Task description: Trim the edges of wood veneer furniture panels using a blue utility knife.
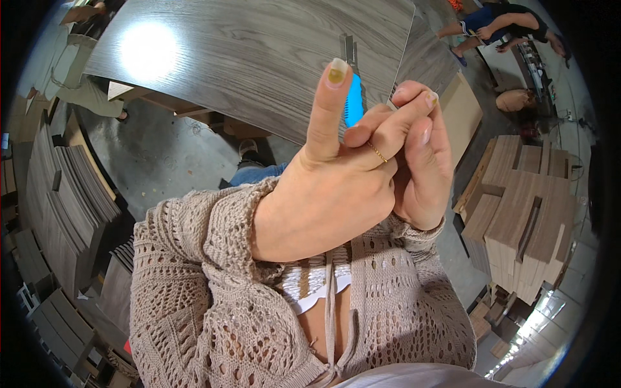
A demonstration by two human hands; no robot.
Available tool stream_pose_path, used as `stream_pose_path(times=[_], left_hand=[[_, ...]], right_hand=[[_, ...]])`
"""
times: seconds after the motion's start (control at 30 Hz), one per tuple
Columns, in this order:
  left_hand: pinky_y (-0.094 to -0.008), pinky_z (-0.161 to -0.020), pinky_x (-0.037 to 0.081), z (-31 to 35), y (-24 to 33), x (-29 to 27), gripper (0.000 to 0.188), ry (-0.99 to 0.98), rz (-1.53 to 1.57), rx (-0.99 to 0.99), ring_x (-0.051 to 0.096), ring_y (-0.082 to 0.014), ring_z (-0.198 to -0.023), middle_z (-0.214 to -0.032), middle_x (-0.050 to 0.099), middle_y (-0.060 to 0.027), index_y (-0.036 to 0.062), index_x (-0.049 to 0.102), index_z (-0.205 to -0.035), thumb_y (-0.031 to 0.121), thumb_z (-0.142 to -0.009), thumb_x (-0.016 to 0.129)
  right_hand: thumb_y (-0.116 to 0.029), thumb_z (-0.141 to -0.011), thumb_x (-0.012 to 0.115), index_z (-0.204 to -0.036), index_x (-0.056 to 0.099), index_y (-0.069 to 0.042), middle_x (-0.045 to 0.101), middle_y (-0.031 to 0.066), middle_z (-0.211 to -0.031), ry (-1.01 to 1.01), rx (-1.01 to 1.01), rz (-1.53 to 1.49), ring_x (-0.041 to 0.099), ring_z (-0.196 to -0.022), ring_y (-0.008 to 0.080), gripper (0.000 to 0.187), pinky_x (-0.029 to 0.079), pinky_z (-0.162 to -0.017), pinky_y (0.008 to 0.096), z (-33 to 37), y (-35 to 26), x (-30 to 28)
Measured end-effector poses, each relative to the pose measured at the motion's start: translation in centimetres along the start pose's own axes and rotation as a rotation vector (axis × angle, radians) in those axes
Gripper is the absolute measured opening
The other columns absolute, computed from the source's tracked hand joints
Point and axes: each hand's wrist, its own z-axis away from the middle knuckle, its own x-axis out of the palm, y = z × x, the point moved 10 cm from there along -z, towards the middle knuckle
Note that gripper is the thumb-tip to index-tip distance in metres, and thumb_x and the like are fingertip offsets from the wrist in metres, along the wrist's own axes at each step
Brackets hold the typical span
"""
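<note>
My left hand [336,187] is raised in front of my chest, its back toward the view and one finger pointing up. Its other fingers bend across to my right hand [428,165], and one wears a thin gold ring [377,152]. The fingers of my right hand are curled and meet those of the left; whatever lies between them, if anything, is hidden. Behind the raised finger, a blue-handled tool [354,107] with a grey metal end, like a utility knife, appears to lie on a grey wood-grain panel [259,58]. The left fingers partly cover it.
Stacked wood-grain boards stand at left [65,187] and right [527,207]. Beyond the panel's left end stands a person [84,84]; at the upper right another person [511,26] bends over a work surface. A blue-clad leg [259,173] shows below the panel, above the concrete floor [174,155].
</note>
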Motion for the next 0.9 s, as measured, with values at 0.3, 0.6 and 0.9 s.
stream_pose_path(times=[0.3,0.6,0.9], left_hand=[[-0.0621,-0.105,0.020,-0.7,-1.6,0.6,0.015,-0.120,0.298,0.049,0.045,-0.0160,-0.121,-0.088,0.064,-0.0013,0.0084,0.068,-0.076,0.013,-0.063,0.060],[-0.0147,-0.059,0.049,-0.1,-14.3,4.0,0.017,0.371,1.696,-0.874,0.060,-0.0069,-0.073,-0.095,0.062,-0.0029,0.0024,0.058,-0.104,0.009,-0.097,0.043],[-0.0184,-0.059,0.047,1.2,-17.5,6.9,0.015,0.520,2.377,-0.768,0.059,-0.0078,-0.076,-0.106,0.059,-0.0043,0.0088,0.054,-0.109,0.012,-0.096,0.047]], right_hand=[[-0.038,-0.100,0.035,-0.114,0.045,-0.001,0.064,0.0212,-0.098,0.095,0.027,-0.099,0.063,-0.092,0.0238,0.041,0.049,-0.080,0.0298,0.0,0.2,-0.9],[-0.024,-0.097,0.047,-0.113,0.053,0.003,0.066,0.0140,-0.099,0.085,-0.082,0.239,0.059,-0.092,0.0153,0.033,0.044,-0.082,0.0264,-0.3,0.2,-2.1],[-0.018,-0.091,0.060,-0.095,0.062,-0.002,0.060,0.0013,-0.070,0.149,0.001,0.344,0.056,-0.065,0.0055,0.017,0.043,-0.062,0.0190,0.7,1.2,-2.7]])
